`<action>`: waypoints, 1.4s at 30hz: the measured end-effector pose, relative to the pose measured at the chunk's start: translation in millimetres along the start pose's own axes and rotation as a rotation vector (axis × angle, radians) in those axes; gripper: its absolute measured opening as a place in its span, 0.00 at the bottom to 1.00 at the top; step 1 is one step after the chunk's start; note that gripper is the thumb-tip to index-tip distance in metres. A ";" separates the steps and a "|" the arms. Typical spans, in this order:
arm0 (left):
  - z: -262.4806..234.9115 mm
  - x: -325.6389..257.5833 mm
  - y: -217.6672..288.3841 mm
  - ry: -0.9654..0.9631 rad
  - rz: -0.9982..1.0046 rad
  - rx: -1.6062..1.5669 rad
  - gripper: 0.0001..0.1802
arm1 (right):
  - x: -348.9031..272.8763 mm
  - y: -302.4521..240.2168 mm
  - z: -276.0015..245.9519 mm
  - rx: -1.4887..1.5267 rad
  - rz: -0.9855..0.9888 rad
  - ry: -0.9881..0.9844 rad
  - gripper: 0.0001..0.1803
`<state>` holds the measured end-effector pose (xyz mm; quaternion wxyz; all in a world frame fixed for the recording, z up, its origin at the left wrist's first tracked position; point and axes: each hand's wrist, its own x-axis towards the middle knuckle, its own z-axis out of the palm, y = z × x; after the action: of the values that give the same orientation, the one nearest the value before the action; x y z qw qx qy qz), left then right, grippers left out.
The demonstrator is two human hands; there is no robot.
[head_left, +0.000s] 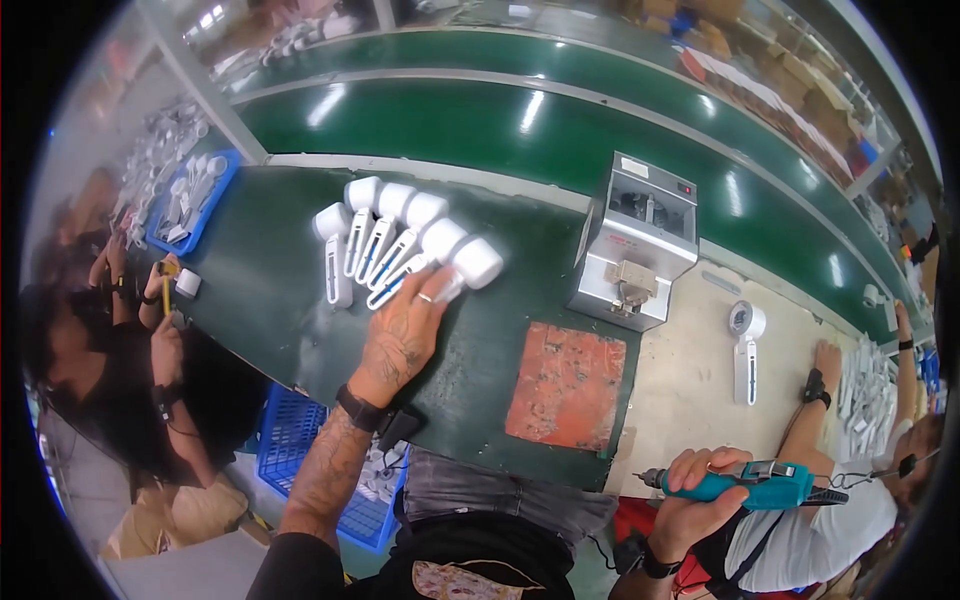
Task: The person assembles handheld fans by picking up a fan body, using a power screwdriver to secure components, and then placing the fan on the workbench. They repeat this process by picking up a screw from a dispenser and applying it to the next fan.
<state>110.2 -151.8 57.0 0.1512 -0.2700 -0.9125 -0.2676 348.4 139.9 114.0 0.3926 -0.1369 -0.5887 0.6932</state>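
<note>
In a fan-shaped row on the green bench lie several white handheld fans [360, 225], with round heads and slim handles that show a dark and blue slot. At the right end of that row, my left hand [395, 335] has its fingers closed around the handle of a white handheld fan [476, 262], which is slightly blurred. My right hand [700, 505] grips a teal electric screwdriver [765, 487] near the bench's front edge, its tip pointing left. Another white handheld fan [746, 350] lies apart on the pale board to the right.
A silver machine [640, 240] stands at the back right, with a worn red mat [567, 387] before it. Blue baskets [290, 440] sit below the bench. Co-workers are seated on both sides; a blue tray [205, 215] of white parts is far left. A green conveyor [430, 115] runs behind.
</note>
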 end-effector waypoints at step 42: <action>186.6 99.9 274.2 -0.258 0.401 -0.500 0.19 | -7.2 -0.2 -53.5 0.004 0.160 -0.078 0.40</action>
<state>162.2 190.6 59.2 0.0135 -0.5045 -0.7589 -0.4116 388.1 172.7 97.8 0.3130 -0.1556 -0.5893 0.7284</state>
